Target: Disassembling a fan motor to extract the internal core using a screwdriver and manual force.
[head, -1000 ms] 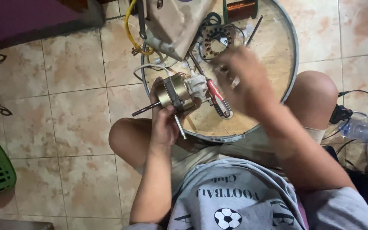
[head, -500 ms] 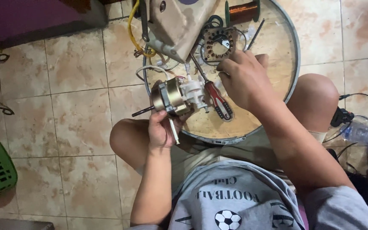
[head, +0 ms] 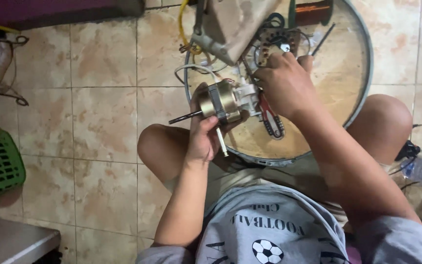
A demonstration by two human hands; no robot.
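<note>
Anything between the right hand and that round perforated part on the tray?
Nothing visible. The right hand already reaches the round perforated part on the round tray, fingertips at its edge; actual contact is hidden. The left hand holds the brass-coloured motor off to the side.

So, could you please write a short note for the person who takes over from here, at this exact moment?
Left hand: grip closed around the brass-coloured fan motor, held above the knee, shaft pointing left.
Right hand: reaching over the round tray, fingers at the small switch plate; whether it grips anything is hidden.
Red-handled pliers lie on the tray under the right wrist. The fan housing rests at the tray's top edge.
Done: motor is out of the housing.
Left: white wires remain attached.
</note>
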